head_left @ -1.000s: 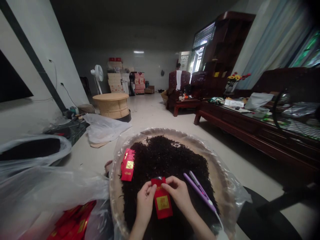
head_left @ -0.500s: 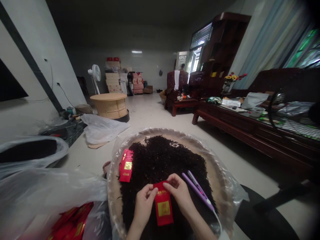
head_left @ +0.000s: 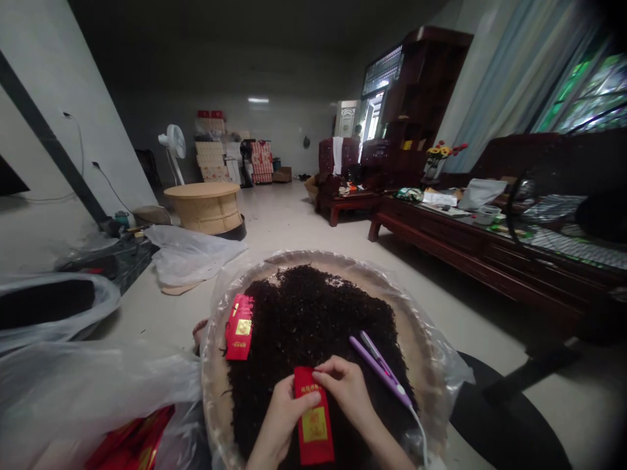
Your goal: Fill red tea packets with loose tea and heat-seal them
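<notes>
- Red paper packet [head_left: 313, 418], long and narrow with a gold square printed on its face, is held lengthwise between both hands, above the middle of the heap of dark loose tea leaves [head_left: 304, 313].
- Left hand [head_left: 284, 418] comes in from below with the wrist low, its thumb lying across the packet's left edge and its fingers curled out of sight behind the hand, so the fingers stand narrow, gripping the packet.
- Right hand [head_left: 345, 388] reaches across from the lower right, its fingertips pinched on the packet's upper right edge.
- Second red packet [head_left: 239, 326] lies on the left of the heap.
- Purple hair straightener [head_left: 379, 369] rests on the leaves just beside the right hand, with a white cord [head_left: 420, 438] trailing down.
- Round woven tray [head_left: 304, 258] lined with clear plastic holds the leaves.
- Clear plastic bag [head_left: 93, 382] lies to the left, with more red packets [head_left: 132, 440] at its lower edge.
</notes>
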{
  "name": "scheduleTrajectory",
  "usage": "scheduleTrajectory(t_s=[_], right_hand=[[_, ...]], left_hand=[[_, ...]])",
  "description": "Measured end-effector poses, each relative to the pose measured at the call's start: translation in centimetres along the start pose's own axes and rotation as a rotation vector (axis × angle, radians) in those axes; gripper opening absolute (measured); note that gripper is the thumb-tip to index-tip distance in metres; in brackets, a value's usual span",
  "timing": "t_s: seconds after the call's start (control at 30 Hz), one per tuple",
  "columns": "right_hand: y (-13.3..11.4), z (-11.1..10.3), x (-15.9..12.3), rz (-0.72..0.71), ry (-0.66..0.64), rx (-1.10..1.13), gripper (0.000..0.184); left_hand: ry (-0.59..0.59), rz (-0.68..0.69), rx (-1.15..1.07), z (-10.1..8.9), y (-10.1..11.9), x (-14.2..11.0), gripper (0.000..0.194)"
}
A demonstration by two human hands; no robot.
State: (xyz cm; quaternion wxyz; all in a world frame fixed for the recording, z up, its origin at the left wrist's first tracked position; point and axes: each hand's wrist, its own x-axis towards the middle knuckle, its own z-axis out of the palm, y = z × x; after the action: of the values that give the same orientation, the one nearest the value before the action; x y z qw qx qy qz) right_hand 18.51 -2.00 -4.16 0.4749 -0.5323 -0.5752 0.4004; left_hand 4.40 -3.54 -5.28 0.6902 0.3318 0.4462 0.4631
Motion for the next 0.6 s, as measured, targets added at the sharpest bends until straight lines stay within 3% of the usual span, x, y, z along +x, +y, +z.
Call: scheduleTrajectory(t_s=[0.07,0.13,0.2,0.27,0.33,0.47,0.6], right_hand=[[1.2,-1.5,0.3,-0.093,0.039,-0.143,0.018],[3.0,-3.7,0.8,-0.199,0.191,-0.373,0.028],[5.2,-6.0,1.1,-0.153,0.353,-0.665,0.043],[7.3,-7.8,1.3,-0.041,0.332,-0.876,0.049],[9.0,-8.8,1.3,-0.016,0.278,-0.972,0.046],[10.2,-9.7,1.6,0.018,0.192,-0.857,0.041],[8.2,-10.4,2.1,0.043,0.183,-0.553,0.039]], left_hand=[[0.036,-0.009,-0.011,0.3,-0.1,-0.1,0.051],[0.049,-0.013,-0.008,0.4,0.2,-0.3,0.05],[0.046,-0.011,-0.005,0.4,0.7,-0.5,0.049],[0.038,-0.008,0.001,0.2,1.2,-0.6,0.05],[0.025,-0.008,0.006,0.1,1.5,-0.7,0.049],[-0.009,-0.014,-0.003,0.0,1.6,-0.6,0.047],[-0.034,-0.008,0.017,-0.3,1.5,-0.5,0.045]])
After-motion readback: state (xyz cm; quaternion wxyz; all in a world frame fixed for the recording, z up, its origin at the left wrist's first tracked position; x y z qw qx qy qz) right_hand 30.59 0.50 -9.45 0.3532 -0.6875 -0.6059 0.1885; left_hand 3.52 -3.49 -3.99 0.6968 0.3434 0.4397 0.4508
